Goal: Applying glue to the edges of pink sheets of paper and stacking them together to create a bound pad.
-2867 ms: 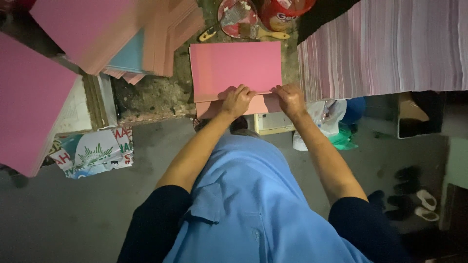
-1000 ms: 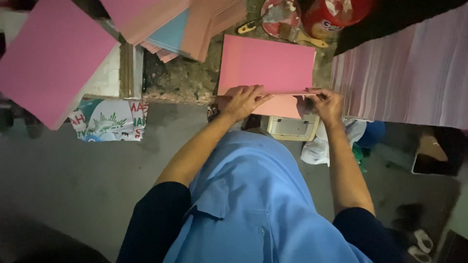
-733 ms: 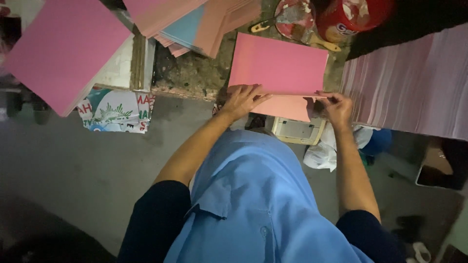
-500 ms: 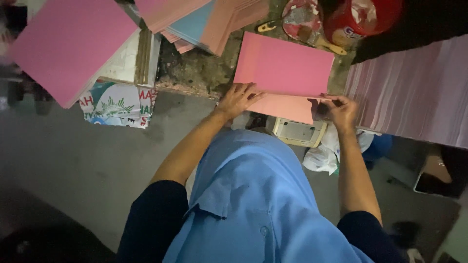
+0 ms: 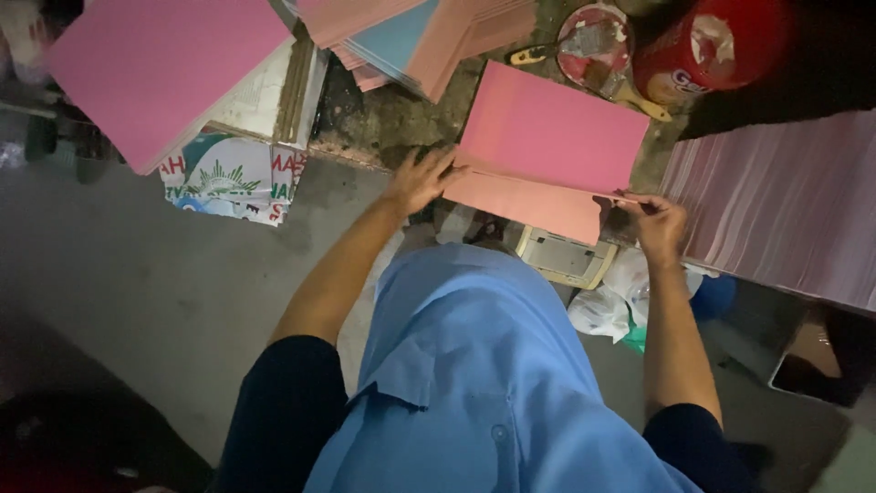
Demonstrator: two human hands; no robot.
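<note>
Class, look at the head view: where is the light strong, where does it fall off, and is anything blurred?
Head view: light falls brightest on the pink sheet and both hands; the floor sinks into deep shadow; the edges look soft and grainy; no glare.

Matt pink paper sheet lies on a rough, stained worktop beside a glossy red tin.

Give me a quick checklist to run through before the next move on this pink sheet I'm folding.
1. Left hand flat on the fold's left end: ok.
2. Right hand pinching the right corner of the pink sheet: ok.
3. Front flap overhanging the bench edge: ok.
4. Flap edges lined up with the sheet: cannot tell.
5. Glue brush and red tin apart from the sheet: ok.
</note>
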